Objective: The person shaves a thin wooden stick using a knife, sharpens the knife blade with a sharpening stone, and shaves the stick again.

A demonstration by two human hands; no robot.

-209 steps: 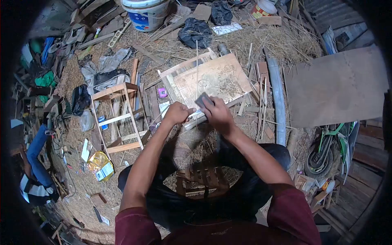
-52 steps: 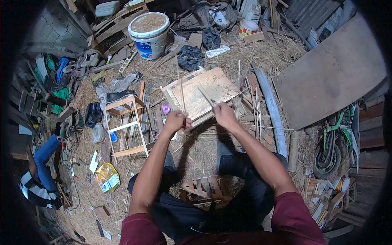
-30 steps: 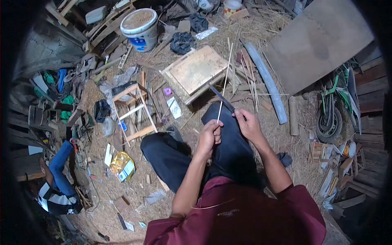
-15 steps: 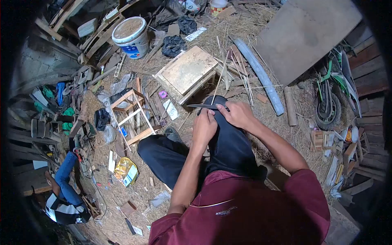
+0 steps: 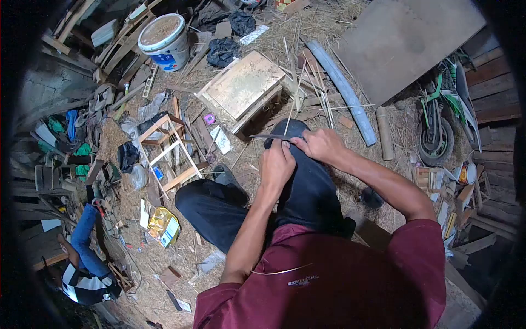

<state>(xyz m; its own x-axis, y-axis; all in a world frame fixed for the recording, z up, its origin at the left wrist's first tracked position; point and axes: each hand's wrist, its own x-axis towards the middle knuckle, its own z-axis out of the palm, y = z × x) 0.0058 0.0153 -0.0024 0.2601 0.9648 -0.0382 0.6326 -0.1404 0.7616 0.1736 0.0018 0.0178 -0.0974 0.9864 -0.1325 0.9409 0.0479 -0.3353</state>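
Note:
Over the raised knee, my right hand (image 5: pixel 324 147) is closed around a knife, its handle hidden in the fingers. The knife's dark blade (image 5: pixel 267 136) points left and lies across a thin bamboo strip (image 5: pixel 289 122). My left hand (image 5: pixel 277 165) pinches the strip just below the blade, its fingertips close to my right thumb. From there the strip slants up and away past the knee. Just beyond the hands stands a low wooden bench (image 5: pixel 241 88) with shavings on its top.
A small wooden frame (image 5: pixel 174 151) stands to the left, with a bucket (image 5: pixel 164 41) farther back. Several thin strips (image 5: pixel 329 112) and a grey pole (image 5: pixel 345 90) lie right of the bench. A motorbike wheel (image 5: pixel 436 140) is at right. Another person (image 5: pixel 87 282) bends at lower left.
The whole view has shifted slightly, with the bench and bucket now higher and farther left. My hands keep their hold on the knife and strip over the knee.

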